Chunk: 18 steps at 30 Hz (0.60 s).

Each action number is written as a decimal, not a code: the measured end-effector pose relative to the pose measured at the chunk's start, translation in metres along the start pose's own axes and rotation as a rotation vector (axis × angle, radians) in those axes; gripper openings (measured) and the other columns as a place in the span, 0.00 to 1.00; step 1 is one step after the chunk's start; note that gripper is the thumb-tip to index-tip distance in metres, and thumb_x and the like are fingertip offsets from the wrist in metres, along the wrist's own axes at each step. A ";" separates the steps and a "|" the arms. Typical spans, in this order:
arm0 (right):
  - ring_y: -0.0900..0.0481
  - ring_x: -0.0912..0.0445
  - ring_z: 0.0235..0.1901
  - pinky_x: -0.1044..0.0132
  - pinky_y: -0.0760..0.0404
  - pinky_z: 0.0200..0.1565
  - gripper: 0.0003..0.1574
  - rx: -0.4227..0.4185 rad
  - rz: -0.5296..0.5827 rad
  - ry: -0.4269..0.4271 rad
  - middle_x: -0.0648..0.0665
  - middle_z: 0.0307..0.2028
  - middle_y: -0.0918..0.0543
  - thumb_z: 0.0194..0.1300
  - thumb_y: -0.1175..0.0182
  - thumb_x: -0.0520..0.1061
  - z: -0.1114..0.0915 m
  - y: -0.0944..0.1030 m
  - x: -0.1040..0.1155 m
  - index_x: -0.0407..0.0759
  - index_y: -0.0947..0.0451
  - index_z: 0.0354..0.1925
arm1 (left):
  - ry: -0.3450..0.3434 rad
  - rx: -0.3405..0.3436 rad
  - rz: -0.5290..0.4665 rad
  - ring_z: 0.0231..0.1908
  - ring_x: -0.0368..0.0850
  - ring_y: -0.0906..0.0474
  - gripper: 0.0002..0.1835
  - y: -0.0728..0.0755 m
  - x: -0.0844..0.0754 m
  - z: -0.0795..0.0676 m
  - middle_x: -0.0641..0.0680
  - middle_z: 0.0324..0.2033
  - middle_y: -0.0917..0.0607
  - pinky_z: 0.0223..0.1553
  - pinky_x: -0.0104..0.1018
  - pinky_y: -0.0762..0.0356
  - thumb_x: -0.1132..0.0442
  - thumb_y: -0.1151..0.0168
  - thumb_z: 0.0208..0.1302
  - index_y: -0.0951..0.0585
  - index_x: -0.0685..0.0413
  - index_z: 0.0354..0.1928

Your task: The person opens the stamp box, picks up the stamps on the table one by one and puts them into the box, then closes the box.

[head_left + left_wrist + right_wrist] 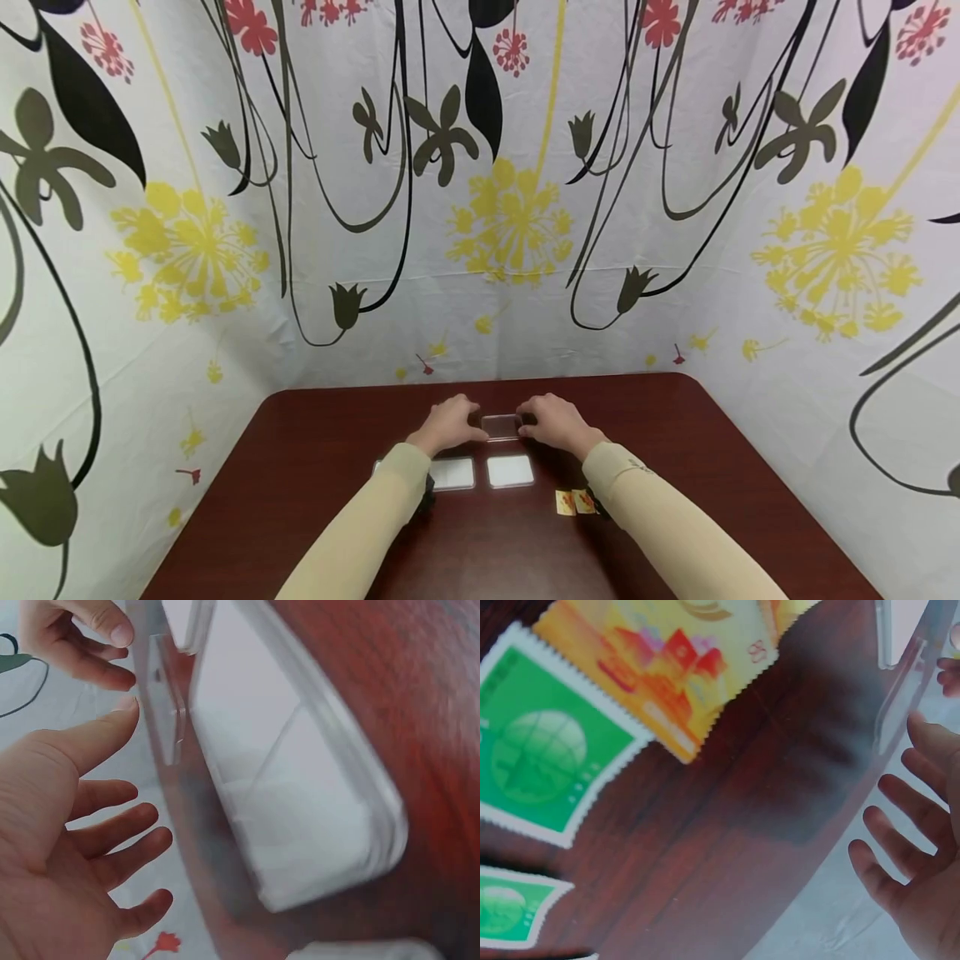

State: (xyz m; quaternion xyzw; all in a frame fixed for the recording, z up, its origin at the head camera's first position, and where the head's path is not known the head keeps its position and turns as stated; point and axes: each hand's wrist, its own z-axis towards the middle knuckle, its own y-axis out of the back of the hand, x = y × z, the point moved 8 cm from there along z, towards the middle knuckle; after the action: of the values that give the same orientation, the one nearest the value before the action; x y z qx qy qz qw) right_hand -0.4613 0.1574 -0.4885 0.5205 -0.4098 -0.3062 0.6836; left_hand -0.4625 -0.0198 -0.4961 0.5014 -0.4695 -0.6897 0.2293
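A small clear flat case [500, 427] lies toward the far side of the dark red table, between both hands. My left hand [450, 423] is at its left end, and my right hand [558, 423] at its right end. Thumb and fingers of the left hand [82, 817] are spread apart and grip nothing in the left wrist view. Likewise, the right hand [922, 832] has loosely extended fingers around no object. Whether any fingertip touches the clear case [900, 697] cannot be told.
Nearer than the hands lie white rectangular cases [510, 471] [453, 473], one partly behind the left sleeve. Yellow-orange stamps [566, 502] lie beside the right forearm; green stamps [540, 742] show in the right wrist view. A flower-patterned curtain [495, 317] hangs behind the table.
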 end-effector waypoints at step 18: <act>0.22 0.48 0.47 0.49 0.21 0.42 0.19 -0.093 -0.093 0.174 0.48 0.48 0.14 0.65 0.31 0.52 -0.010 0.024 0.051 0.49 0.14 0.53 | -0.055 0.007 0.074 0.59 0.55 0.23 0.29 0.039 0.010 -0.054 0.59 0.58 0.19 0.55 0.52 0.23 0.50 0.33 0.68 0.21 0.60 0.64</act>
State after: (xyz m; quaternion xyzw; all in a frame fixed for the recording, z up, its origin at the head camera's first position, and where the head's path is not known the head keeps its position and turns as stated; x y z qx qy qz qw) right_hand -0.4286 0.1250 -0.4547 0.5311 -0.3097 -0.3100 0.7252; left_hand -0.4231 -0.0678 -0.4697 0.4654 -0.4961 -0.6927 0.2399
